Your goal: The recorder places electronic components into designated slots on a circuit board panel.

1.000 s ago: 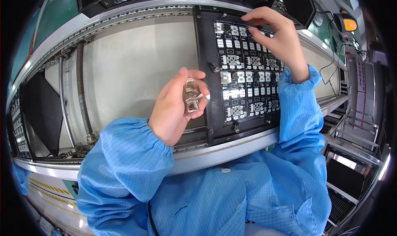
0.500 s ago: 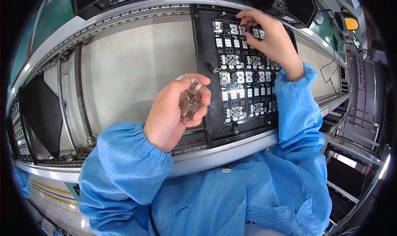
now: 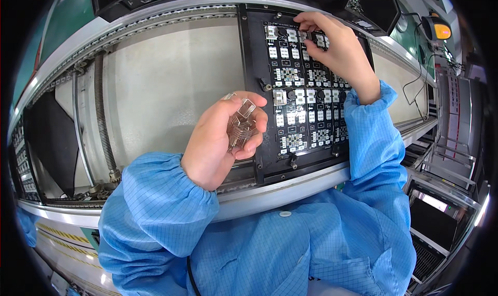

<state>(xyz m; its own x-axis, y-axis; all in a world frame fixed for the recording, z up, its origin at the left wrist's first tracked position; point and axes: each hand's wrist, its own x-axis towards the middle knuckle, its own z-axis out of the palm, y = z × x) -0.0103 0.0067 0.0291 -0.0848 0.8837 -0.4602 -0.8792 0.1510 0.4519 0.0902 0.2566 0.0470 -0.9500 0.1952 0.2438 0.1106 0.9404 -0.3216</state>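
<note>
My left hand (image 3: 210,140) is curled around several small, clear, box-shaped connectors (image 3: 243,125) with thin metal lines, just left of a black circuit board panel (image 3: 306,109). One connector stands up between thumb and forefinger. Over the panel's far edge, my right hand (image 3: 340,49) pinches a similar small connector (image 3: 305,36) against the board. Its palm and fingers hide part of the panel's far right. Similar clear connectors sit at the far left corner (image 3: 271,33) and the middle left (image 3: 280,97) of the panel, which carries rows of white components.
The panel lies in a black carrier frame (image 3: 254,52) with screw clamps, across a metal conveyor rail (image 3: 290,176). A pale surface (image 3: 171,83) extends to its left, with a coiled spring (image 3: 104,119) beyond. Black bins (image 3: 371,8) stand along the far side; an orange-lit device (image 3: 440,30) is at far right.
My left hand has shifted very slightly to the right, still holding the connectors. My right hand stays at the same spot on the panel. The view has moved a little.
</note>
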